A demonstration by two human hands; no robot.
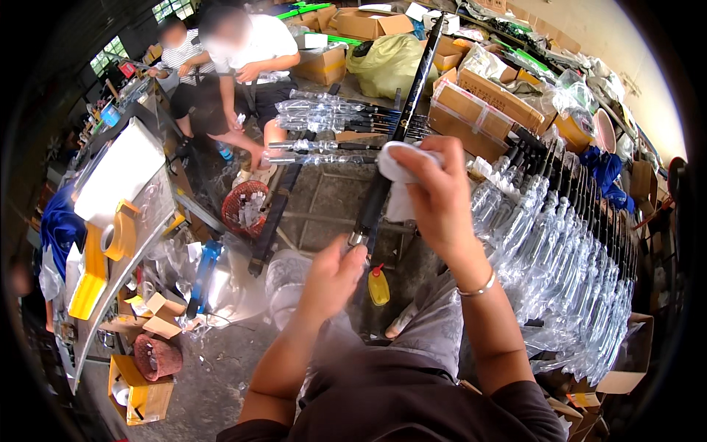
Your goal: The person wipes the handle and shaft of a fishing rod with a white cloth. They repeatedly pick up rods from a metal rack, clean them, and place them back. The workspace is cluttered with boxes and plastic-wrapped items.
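A dark fishing rod (pixel 417 88) slants across the middle, from its lower end in front of me up toward the far boxes. My left hand (pixel 337 276) is closed round the rod's lower end, close to a shiny metal part. Higher up, my right hand (pixel 440 199) grips a white cloth (pixel 399 200) and presses it to the rod just above the black grip (pixel 374 202). Beyond the rod, several plastic-wrapped rods (pixel 317 118) lie across a dark rack bar. To the right, a dense row of rods with clear plastic sleeves (pixel 567 258) leans at a slant.
Two people sit at the far left, one with a hand by the wrapped rods. A red basket (pixel 246 210) and a yellow bottle (pixel 378 286) stand on the floor. At left is a workbench with yellow tape (pixel 119 232). Cardboard boxes (pixel 482 110) fill the back.
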